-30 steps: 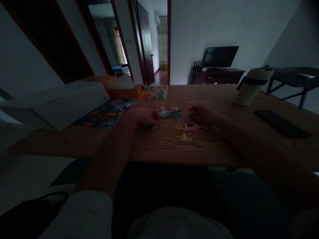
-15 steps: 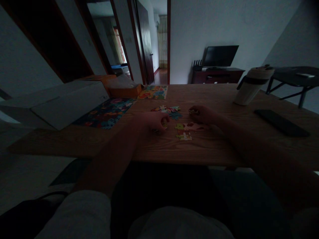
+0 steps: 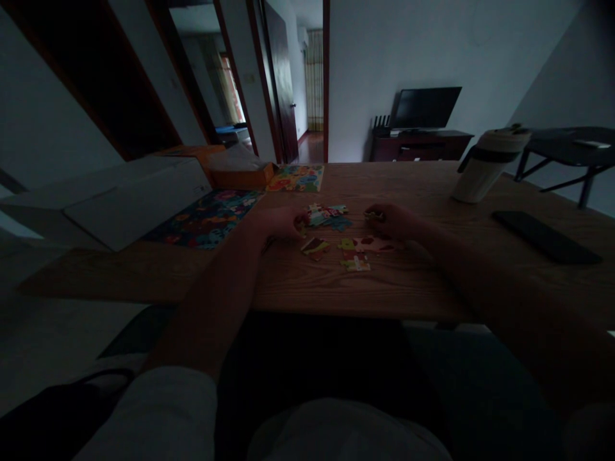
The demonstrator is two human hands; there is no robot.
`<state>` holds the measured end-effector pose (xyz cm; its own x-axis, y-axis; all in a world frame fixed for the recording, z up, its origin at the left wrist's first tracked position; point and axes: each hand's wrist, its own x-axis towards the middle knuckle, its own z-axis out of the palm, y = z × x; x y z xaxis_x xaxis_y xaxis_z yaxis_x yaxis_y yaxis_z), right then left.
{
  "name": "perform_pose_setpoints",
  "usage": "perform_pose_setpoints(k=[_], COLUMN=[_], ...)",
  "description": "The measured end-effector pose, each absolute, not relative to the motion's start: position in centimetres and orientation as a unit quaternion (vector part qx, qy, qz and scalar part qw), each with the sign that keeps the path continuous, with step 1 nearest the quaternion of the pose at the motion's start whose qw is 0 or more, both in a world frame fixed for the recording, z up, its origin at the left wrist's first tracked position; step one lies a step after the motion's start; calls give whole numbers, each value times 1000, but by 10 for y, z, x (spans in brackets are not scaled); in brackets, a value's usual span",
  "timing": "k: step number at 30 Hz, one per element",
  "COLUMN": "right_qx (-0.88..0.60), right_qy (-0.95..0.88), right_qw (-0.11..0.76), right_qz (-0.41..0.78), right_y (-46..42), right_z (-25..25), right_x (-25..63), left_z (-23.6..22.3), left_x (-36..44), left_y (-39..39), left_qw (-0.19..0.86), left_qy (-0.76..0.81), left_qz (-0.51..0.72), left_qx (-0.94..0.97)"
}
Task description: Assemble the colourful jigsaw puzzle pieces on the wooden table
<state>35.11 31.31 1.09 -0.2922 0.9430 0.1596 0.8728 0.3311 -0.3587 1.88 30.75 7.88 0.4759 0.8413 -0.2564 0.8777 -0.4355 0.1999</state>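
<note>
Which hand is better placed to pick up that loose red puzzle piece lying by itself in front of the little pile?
Probably the left hand. The loose red piece lies just beside it, while the right hand sits beyond the joined pieces and seems to pinch a small piece already.

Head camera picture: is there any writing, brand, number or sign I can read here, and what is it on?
None can be read; the picture is dim.
White box: a tiny dark mark on its side, too small to read.
Puzzle boards: coloured pictures only, any lettering blurred.
Loose puzzle pieces: no legible text.
Tumbler and phone: no visible label.
</note>
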Motion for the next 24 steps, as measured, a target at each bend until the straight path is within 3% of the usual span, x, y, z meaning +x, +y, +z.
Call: perform_pose_setpoints(k=[6, 13, 24], right_qx=[-558, -551, -543], right_qy=[-805, -811, -814], right_qw=[178, 175, 188], right_qz=[95, 88, 87], right_y=[315, 315, 317], right_z=[8, 7, 4], right_x=[352, 353, 355], left_z=[81, 79, 73], left_x=[36, 52, 56], left_y=[290, 282, 285], left_qw=[148, 144, 173], left_qy=[442, 475, 420], left_qz=[-76, -117, -18], left_qx=[881, 860, 891])
